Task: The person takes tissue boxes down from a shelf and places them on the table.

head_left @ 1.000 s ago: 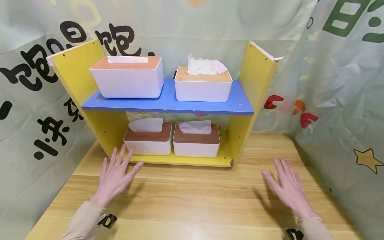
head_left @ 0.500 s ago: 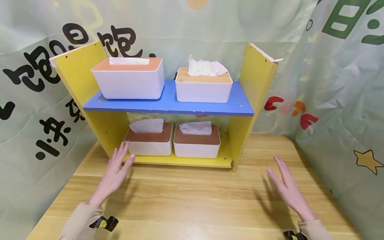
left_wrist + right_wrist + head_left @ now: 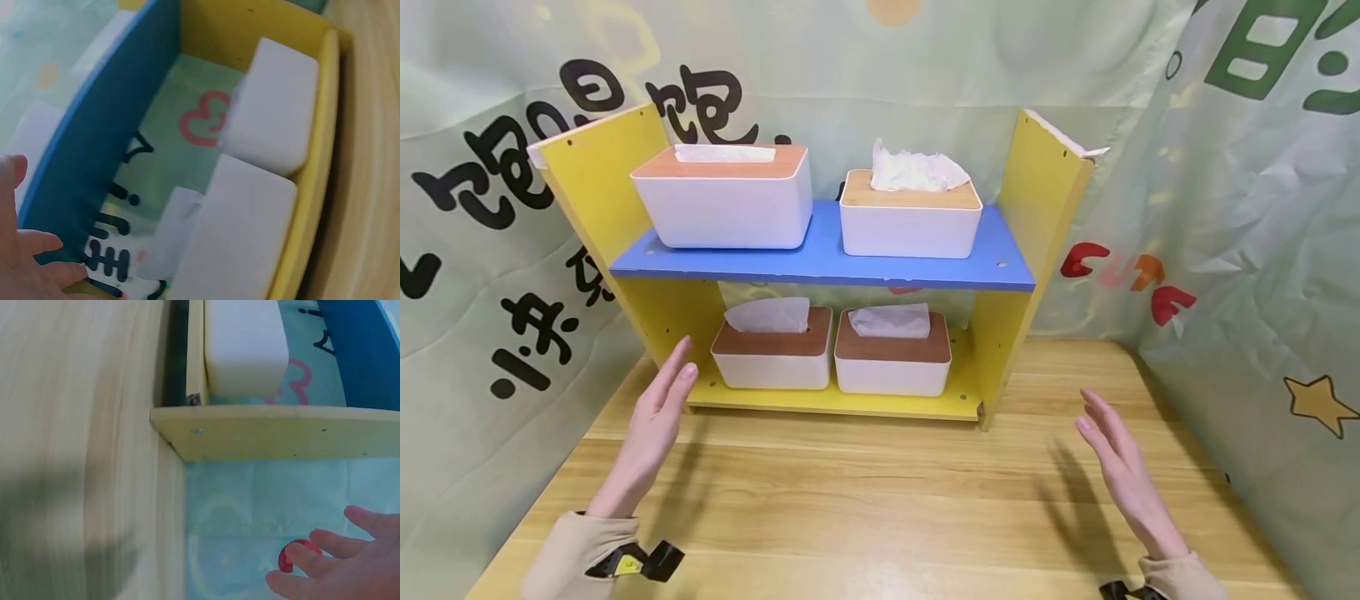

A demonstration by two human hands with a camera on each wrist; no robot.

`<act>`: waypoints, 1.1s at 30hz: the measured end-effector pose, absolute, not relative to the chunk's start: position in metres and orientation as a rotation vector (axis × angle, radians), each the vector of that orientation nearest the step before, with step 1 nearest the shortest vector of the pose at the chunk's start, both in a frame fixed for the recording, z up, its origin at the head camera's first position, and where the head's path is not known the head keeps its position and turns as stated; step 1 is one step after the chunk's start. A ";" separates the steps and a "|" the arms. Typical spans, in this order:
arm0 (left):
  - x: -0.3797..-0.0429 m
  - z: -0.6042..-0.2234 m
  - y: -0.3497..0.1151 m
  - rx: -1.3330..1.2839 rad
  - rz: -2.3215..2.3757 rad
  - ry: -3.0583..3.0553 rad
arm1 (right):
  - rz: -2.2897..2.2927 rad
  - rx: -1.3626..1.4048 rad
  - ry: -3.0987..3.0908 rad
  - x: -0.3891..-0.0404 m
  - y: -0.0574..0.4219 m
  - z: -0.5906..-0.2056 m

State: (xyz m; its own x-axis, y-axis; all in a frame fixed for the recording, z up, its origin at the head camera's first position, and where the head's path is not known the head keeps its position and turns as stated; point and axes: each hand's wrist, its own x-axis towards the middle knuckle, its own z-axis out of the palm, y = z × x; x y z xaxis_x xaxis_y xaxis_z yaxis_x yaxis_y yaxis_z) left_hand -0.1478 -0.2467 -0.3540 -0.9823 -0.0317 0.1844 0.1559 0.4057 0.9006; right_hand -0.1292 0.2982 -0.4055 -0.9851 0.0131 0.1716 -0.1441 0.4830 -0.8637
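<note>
Two tissue boxes stand on the blue upper shelf: a larger white tissue box at left and a smaller white tissue box with a light wood lid at right. Below them, two white tissue boxes with brown lids, the left one and the right one, sit side by side on the yellow bottom board. My left hand is raised before the shelf's lower left corner, fingers straight, holding nothing. Right of the shelf, my right hand hovers over the table with straight fingers and holds nothing.
The shelf unit's yellow side panels, left and right, rise at either end. It stands on a wooden table. Printed cloth hangs behind and at both sides.
My left hand has drawn back leftward, away from the lower left tissue box, and turned edge-on. My right hand has also turned edge-on, almost in place. The boxes stay put.
</note>
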 end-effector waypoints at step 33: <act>-0.185 -0.279 -0.291 -0.005 -2.420 -1.411 | 1.470 0.279 -2.465 -0.123 0.276 -0.396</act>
